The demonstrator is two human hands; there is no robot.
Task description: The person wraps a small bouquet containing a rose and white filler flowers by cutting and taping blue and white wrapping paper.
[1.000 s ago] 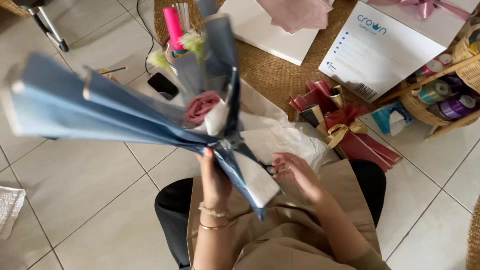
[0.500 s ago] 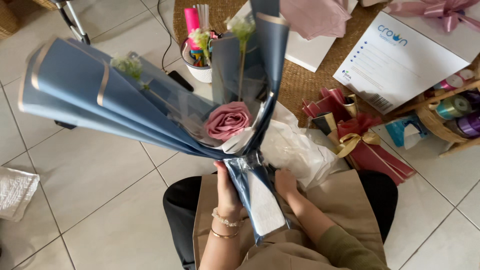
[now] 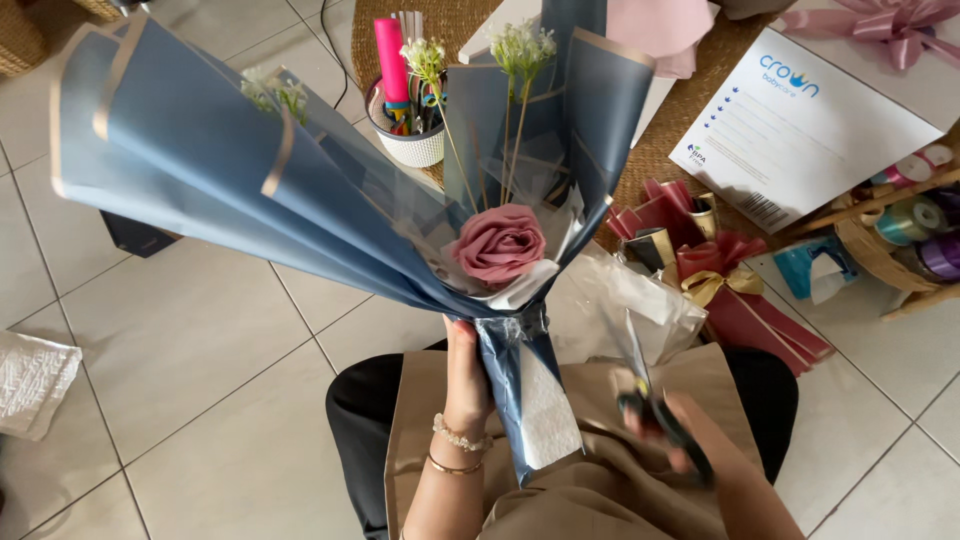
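My left hand grips the narrow neck of a bouquet wrapped in blue paper with gold edges. A single pink rose sits in the wrap's middle, with thin white-flowered stems rising behind it. The wrap's lower tail hangs over my lap. My right hand is low at the right and holds black-handled scissors, blades pointing up, apart from the bouquet. Clear cellophane lies just behind the blades.
A white cup of pens and a pink marker stands on a woven mat. Red and gold ribbon pieces lie at the right, beside a white box and a basket of ribbon rolls. A white cloth lies at the left on the tiled floor.
The bouquet has turned upright and toward me, so the rose faces the camera. My right hand left the bouquet's neck, dropped to the right and now holds scissors.
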